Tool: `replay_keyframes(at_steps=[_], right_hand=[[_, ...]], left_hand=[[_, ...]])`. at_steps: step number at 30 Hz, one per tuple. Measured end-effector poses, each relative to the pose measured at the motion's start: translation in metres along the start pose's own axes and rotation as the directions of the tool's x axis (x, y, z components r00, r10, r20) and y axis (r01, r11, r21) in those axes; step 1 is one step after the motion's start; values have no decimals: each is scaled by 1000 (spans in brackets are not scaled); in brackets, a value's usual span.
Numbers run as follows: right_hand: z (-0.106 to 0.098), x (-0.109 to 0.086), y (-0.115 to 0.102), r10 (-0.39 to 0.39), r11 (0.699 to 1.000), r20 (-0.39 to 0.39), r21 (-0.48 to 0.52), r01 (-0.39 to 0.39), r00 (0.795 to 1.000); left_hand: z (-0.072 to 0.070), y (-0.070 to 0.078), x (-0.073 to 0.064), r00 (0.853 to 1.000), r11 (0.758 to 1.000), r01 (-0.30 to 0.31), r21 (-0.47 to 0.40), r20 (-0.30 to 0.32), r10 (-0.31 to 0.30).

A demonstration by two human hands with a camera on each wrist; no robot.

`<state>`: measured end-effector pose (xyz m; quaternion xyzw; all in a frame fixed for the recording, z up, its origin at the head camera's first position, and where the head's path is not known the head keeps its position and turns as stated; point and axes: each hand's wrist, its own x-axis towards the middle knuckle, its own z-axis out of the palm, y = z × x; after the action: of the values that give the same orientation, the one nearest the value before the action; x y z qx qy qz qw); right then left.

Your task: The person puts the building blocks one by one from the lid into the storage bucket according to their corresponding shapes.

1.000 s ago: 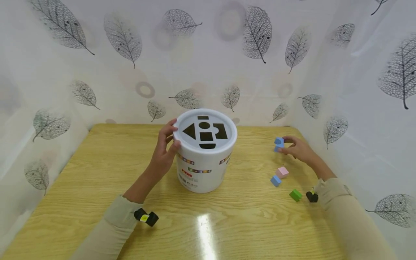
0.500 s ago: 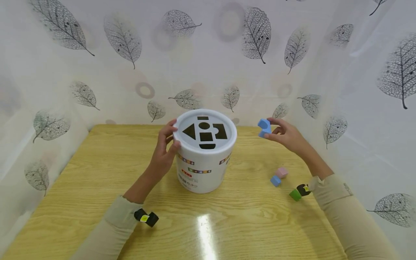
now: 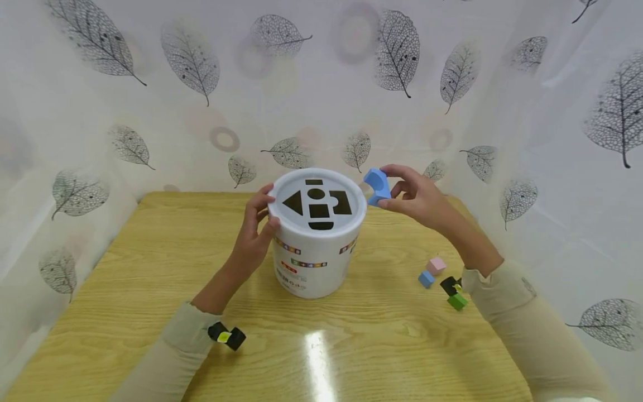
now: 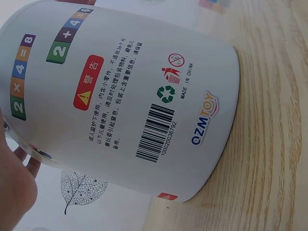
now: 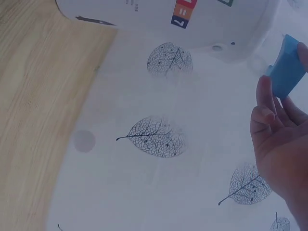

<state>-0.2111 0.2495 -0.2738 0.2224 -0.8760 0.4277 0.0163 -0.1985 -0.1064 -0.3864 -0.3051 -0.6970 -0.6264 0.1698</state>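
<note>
A white shape-sorter bucket (image 3: 311, 262) stands upright mid-table, its lid (image 3: 296, 184) cut with several dark shaped holes. My left hand (image 3: 253, 229) grips the bucket's left rim, thumb at the front and fingers spread along the lid's edge. Just right of the rim, my right hand (image 3: 419, 195) pinches a blue arch block (image 3: 379, 185) between thumb and fingers, its rounded notch facing the bucket. In the right wrist view the same blue block (image 5: 287, 67) shows its flat side, raised beside the bucket wall (image 5: 216, 24). The left wrist view shows the bucket's printed side (image 4: 130, 86).
On the wooden table (image 3: 150, 312), right of the bucket, lie a pink block (image 3: 436, 266), a small blue block (image 3: 426, 279) and a green block (image 3: 457, 302) under the right wrist. A leaf-patterned curtain (image 3: 321, 100) encloses the back and sides.
My right hand has lifted the blue arch block from the table's right side and carried it left to beside the bucket's rim. The left hand and bucket have stayed put.
</note>
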Motion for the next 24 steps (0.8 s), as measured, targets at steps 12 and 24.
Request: replay_keyframes(at_steps=[12,24], right_hand=[[27,21,-9,-41,996,33,-81,44,999],[38,38,-11,-59,989,118,-130,75,991]], left_hand=[[1,0,0,1000,1000,8,-5,1,-8],[1,2,0,1000,1000,3,-11,1,-3]])
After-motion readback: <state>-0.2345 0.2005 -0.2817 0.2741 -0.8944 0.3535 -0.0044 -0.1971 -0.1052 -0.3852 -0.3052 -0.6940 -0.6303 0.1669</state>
